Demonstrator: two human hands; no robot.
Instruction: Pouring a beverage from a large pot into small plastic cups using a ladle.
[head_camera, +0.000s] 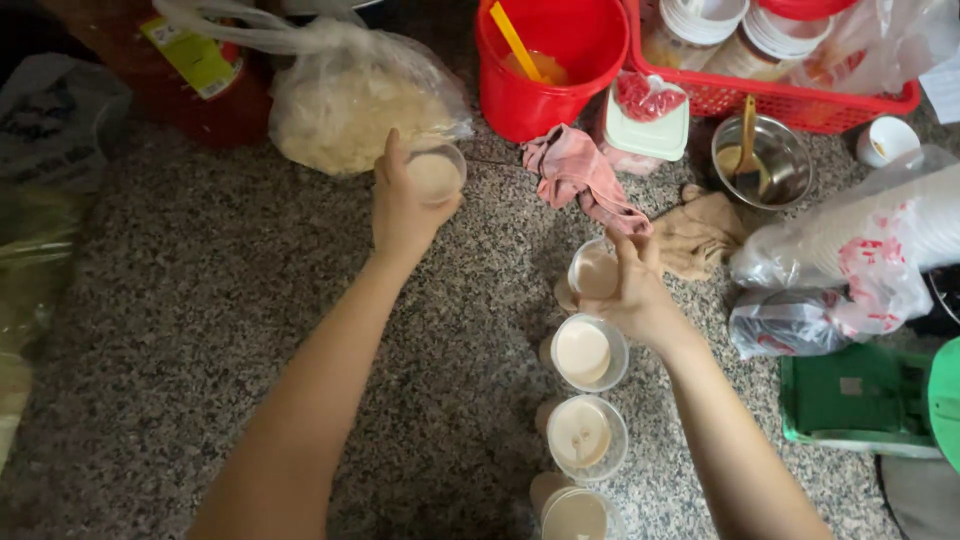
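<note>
Cups everywhere on the speckled granite counter (200, 300) — and both hands were busy. The left hand (403, 210) was wrapped around a small clear plastic cup (436, 175) of pale creamy filling, fingers curled round its wall, held just off the counter at the far middle beside a bulging clear bag of pale shreds (345, 105). The right hand (633, 290) pinched a second filled cup (594, 272) at its rim with thumb and fingertips, at the far end of a row of three more filled cups (583, 400) running toward the near edge.

These cups looked light, thin-walled and easily squashed, likely open-topped — best taken low round the wall or lightly at the rim, kept level.

Far side: a red bucket (550, 55) with a yellow paddle, a red mesh basket (760, 95) of lidded tubs, a pale-green lidded box (648, 125) and a steel bowl (762, 165). A pink cloth (580, 175) lay crumpled between them. At far left stood a dark red bottle with a yellow-green label (195, 60); at right, a bag of stacked white cups with red print (860, 250) and a green crate (860, 400).
</note>
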